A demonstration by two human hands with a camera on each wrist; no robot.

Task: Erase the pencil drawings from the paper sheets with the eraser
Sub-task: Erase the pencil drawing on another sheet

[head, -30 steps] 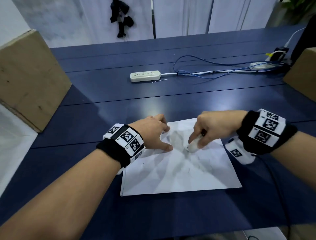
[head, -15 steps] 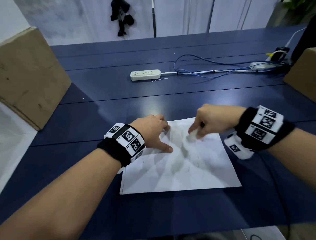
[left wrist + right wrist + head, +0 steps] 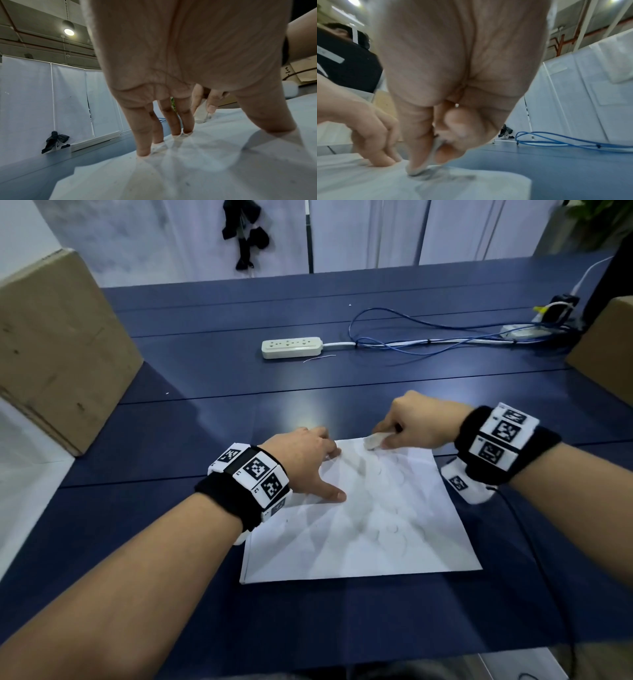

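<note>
I am wearing a black band (image 3: pixel 233 501) round my left wrist and another black band (image 3: pixel 513 453) round my right wrist. Each is carrying white blocks printed with black square codes. Beside the right band, a thin black cable (image 3: pixel 534 546) is trailing away. My forearms are showing bare.

1. The worktop (image 3: pixel 205 412) is dark navy blue.
2. The paper sheet (image 3: pixel 359 542) is white with faint grey pencil marks.
3. The eraser (image 3: pixel 373 440) is off-white.
4. The wristbands (image 3: pixel 253 477) are black, with black-and-white square codes.
5. The cable (image 3: pixel 394 314) is blue.
</note>
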